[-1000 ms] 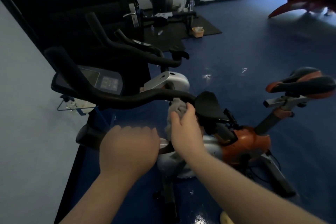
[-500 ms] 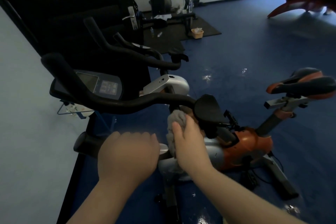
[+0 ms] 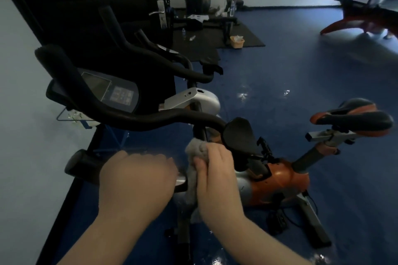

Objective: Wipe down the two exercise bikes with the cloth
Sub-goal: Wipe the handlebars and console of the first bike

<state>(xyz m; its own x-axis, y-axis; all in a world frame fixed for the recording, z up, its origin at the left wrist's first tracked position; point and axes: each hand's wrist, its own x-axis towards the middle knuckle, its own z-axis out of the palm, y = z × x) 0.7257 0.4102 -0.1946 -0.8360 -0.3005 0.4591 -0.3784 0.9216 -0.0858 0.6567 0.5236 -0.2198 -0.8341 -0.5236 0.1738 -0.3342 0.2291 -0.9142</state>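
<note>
An orange and silver exercise bike [image 3: 277, 180] stands right in front of me, with black handlebars [image 3: 150, 118], a console [image 3: 116, 90] and an orange-black saddle [image 3: 355, 118]. My right hand [image 3: 215, 174] presses a grey cloth [image 3: 196, 153] against the upright stem below the handlebars. My left hand [image 3: 137, 180] is closed around the near handlebar end [image 3: 79, 163]. A second bike's black handlebars [image 3: 155, 58] and silver housing [image 3: 193, 99] show just behind the first.
A pale wall [image 3: 25, 135] runs along the left. Behind the bikes are a dark door, a black mat [image 3: 215, 36] with weight equipment and a small basket [image 3: 237, 41]. Blue floor spreads to the right; a dark table with red legs [image 3: 355, 21] stands far right.
My right hand has slid the cloth down the stem, from just under the handlebars to lower on the post. My left hand has stayed on the handlebar end.
</note>
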